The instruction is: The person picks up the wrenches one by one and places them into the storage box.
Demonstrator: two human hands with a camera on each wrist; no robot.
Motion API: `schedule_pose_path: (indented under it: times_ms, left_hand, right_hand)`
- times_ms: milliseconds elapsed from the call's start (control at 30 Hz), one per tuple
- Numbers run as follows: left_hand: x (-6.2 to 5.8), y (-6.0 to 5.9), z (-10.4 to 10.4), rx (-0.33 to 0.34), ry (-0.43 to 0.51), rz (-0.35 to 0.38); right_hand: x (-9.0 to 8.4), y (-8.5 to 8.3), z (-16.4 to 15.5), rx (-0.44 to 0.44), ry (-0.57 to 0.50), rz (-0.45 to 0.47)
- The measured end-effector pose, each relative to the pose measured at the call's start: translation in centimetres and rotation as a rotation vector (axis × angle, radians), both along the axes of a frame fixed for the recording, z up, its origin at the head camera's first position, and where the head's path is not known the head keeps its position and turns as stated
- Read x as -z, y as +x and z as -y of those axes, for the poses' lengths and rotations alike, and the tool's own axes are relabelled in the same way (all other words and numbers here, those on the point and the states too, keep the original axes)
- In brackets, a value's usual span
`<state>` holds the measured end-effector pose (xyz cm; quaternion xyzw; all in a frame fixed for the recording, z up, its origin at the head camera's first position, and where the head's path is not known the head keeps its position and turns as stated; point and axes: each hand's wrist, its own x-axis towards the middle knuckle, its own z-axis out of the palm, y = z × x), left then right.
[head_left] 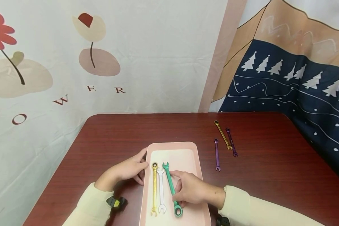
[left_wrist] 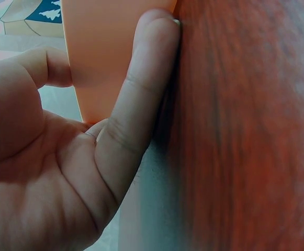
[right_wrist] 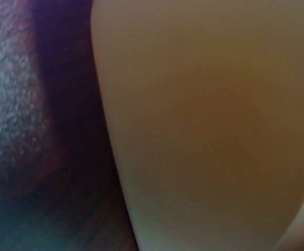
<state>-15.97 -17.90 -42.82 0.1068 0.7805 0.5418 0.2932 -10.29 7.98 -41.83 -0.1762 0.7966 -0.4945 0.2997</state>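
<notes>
In the head view, my right hand (head_left: 190, 187) grips a green combination wrench (head_left: 169, 179) over the pink tray (head_left: 186, 153). Its open end points away and its ring end lies near me; whether it touches the tray floor I cannot tell. Left of it a silver wrench (head_left: 161, 190) and a gold wrench (head_left: 154, 188) lie side by side in the tray. My left hand (head_left: 131, 168) rests against the tray's left side, thumb at the rim. The left wrist view shows a straight finger (left_wrist: 136, 89) along the tray wall (left_wrist: 97, 63). My right hand's fingers are out of the right wrist view.
On the dark red table (head_left: 118, 131), right of the tray, lie a gold wrench (head_left: 222, 134), a dark purple wrench (head_left: 231, 142) and a lighter purple wrench (head_left: 217, 154). A printed curtain (head_left: 164, 62) hangs behind the table's far edge.
</notes>
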Motion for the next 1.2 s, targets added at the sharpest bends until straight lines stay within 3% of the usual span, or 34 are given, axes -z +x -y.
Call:
schedule_pose_path:
  times_ms: [1200]
  left_hand:
    - [0.1,0.1,-0.1,-0.013,-0.009,-0.01]
  right_hand:
    - [0.3,0.4,1.5,-0.015,0.139,-0.153]
